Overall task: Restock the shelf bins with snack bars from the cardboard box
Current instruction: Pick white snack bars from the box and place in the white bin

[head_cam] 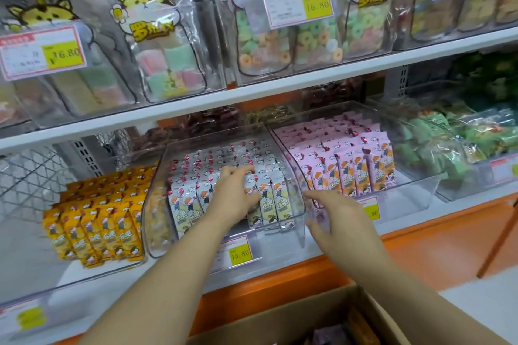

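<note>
Presently, the box (280,319) sits below both forearms, nearest the person. The lower frame edge cuts it off. Its contents show only as blurred purple and orange shapes and cannot be identified.

The left hand (238,196) is inside the clear middle bin (157,232), on top of the white bars (185,204). Its fingers are spread and bent over the pack tops. It hides the packs beneath it, so it cannot be determined whether it grips a pack or only touches the row.

The right hand (339,218) is just right of the left hand, at the front right corner of the same bin. Its fingers are loosely extended and apart, and it holds nothing. Contact with the clear wall cannot be confirmed. It covers part of a price tag (371,209), of which only ".80" can be read.

The white bars stand in rows with the long axis upright, leaning slightly back. Printed faces point toward the person and the red crimped ends point up. Rows beyond the left hand blur together.

Yellow bars (92,230), left of the left hand, and pink bars (356,173), beyond and right of the right hand, stand the same way. A second tag (240,253), between the forearms, reads 15.80.

Candy bags (165,59) fill the shelf above both hands, and their print is blurred.
</note>
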Tool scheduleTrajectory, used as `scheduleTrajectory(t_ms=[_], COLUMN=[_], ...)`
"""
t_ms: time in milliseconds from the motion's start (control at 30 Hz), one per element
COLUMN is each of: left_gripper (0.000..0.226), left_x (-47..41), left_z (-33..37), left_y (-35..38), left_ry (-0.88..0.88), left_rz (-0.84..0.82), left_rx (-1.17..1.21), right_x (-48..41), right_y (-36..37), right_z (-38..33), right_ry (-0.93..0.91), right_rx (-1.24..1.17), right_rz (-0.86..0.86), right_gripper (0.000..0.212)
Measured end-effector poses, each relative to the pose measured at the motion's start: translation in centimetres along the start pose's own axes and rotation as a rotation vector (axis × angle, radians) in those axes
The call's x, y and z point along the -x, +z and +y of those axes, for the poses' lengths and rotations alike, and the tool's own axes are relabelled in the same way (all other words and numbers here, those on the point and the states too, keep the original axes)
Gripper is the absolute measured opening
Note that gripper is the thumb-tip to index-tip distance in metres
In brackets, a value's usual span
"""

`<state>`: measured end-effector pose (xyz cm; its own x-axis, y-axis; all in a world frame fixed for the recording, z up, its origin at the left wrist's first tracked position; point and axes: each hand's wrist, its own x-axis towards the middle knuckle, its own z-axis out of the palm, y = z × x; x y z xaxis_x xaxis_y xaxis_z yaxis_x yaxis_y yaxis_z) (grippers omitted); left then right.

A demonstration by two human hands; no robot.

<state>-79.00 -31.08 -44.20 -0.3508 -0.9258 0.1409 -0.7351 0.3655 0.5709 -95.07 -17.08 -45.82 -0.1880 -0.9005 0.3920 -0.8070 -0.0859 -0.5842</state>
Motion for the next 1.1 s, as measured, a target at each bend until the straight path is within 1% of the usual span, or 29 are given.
scheduleTrajectory(t_ms=[133,200,267,333,400,467,533,600,667,700,767,833,900,967,1033,1100], left_gripper=[0.072,0.071,0.069,0.067,0.062,0.053,0.04,0.031,0.028,0.027,0.026,0.028,0.029,0.03,0.031,0.031], left_x=[0.2,0.4,0.7,1.3,2.3,3.8,6.2,9.0,12.0,13.5,16.2,18.6,20.6,22.0,22.6,22.6], left_z=[-0.1,-0.1,-0.1,0.0,0.3,0.7,1.0,0.9,0.0,-0.8,-2.9,-5.4,-8.0,-10.3,-12.1,-13.5], left_y=[0.1,-0.2,-0.5,-1.1,-1.7,-2.1,-2.0,-1.7,-0.9,-0.3,1.0,2.7,4.5,6.1,7.6,8.9], left_ry=[-0.008,-0.012,-0.02,-0.026,-0.009,0.065,0.191,0.321,0.397,0.401,0.34,0.231,0.104,-0.039,-0.152,-0.227], left_rz=[0.018,0.013,-0.002,-0.017,-0.003,0.053,0.149,0.218,0.23,0.222,0.192,0.153,0.106,0.004,-0.124,-0.231], left_rx=[0.031,0.017,0.0,-0.012,-0.015,-0.005,0.038,0.099,0.131,0.142,0.165,0.182,0.176,0.155,0.138,0.123], right_x=[0.0,0.2,0.7,1.4,2.2,3.3,4.5,5.8,7.1,7.9,9.7,11.7,13.6,15.0,15.9,16.5], right_y=[0.2,0.6,1.0,1.4,1.8,2.2,2.6,2.9,3.4,3.9,5.0,6.4,7.7,8.7,9.4,10.1], right_z=[0.0,-0.1,-0.2,-0.6,-1.3,-1.8,-2.0,-2.1,-2.0,-1.8,-0.9,0.3,1.7,3.4,5.1,6.7], right_ry=[-0.003,-0.02,-0.058,-0.132,-0.213,-0.255,-0.267,-0.249,-0.206,-0.179,-0.117,-0.009,0.12,0.205,0.244,0.275], right_rx=[-0.016,-0.029,-0.042,-0.036,-0.027,-0.04,-0.039,-0.041,-0.038,-0.028,-0.025,-0.013,0.075,0.169,0.202,0.223], right_rz=[0.005,0.023,0.088,0.168,0.203,0.163,0.102,0.006,-0.096,-0.132,-0.168,-0.226,-0.355,-0.475,-0.512,-0.53], right_gripper=[0.05,0.049,0.046,0.039,0.035,0.031,0.031,0.034,0.035,0.034,0.032,0.034,0.04,0.044,0.043,0.04])
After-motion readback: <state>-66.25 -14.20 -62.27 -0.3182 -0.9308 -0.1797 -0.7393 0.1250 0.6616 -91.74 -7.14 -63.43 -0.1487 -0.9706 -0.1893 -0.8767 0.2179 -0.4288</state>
